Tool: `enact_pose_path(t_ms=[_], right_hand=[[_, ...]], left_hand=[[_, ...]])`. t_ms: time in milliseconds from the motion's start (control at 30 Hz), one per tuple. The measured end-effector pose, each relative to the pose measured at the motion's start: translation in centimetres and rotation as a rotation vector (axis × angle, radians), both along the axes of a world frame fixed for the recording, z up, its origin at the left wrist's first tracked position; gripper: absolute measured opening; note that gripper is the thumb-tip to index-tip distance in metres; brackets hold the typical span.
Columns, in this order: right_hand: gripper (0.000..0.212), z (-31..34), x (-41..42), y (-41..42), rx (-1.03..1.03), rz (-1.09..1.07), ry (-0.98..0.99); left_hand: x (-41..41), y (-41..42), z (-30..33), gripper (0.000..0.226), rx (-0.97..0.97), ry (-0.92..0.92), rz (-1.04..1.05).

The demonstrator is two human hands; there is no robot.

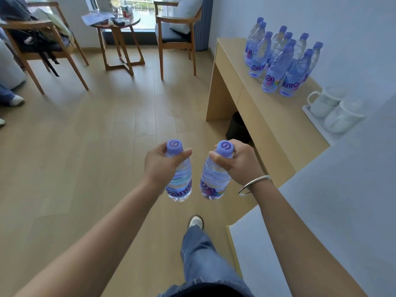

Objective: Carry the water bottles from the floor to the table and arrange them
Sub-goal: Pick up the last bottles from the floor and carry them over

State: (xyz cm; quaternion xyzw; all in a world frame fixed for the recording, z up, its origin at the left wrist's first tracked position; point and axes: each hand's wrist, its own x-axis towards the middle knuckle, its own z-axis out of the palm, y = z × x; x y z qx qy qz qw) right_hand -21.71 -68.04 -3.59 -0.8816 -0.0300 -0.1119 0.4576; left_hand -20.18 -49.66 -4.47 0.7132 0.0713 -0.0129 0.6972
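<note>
My left hand (159, 162) grips a clear water bottle (179, 183) with a purple cap by its neck, hanging upright above the wooden floor. My right hand (237, 162) holds a second such bottle (213, 181) the same way, a hand's width to the right. Both are in the air in front of me, left of the wooden table (257, 108). On the table's far end stands a tight group of several identical bottles (280, 61), upright, close to the wall.
White lidded cups (334, 110) on a tray stand on the table nearer to me. A dark bin (237, 127) is under the table. Two wooden chairs (177, 35) and a small round table (117, 33) stand by the window. My leg and shoe (196, 221) are below.
</note>
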Motion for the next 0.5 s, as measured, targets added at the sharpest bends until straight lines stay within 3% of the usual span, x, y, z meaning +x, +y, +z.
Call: enact_pose_path(t_ms=[300,500], right_hand=[[0.032,-1.4,18.0,-1.6,0.045,-0.043,0.025],[0.029,-0.2,28.1,-2.9,0.032,-0.08,0.023]], left_hand=[[17.5,-1.8,-0.4,0.013,0.097,0.046,-0.077],[27.7,-2.5,1.0,0.016,0.05,0.009,-0.01]])
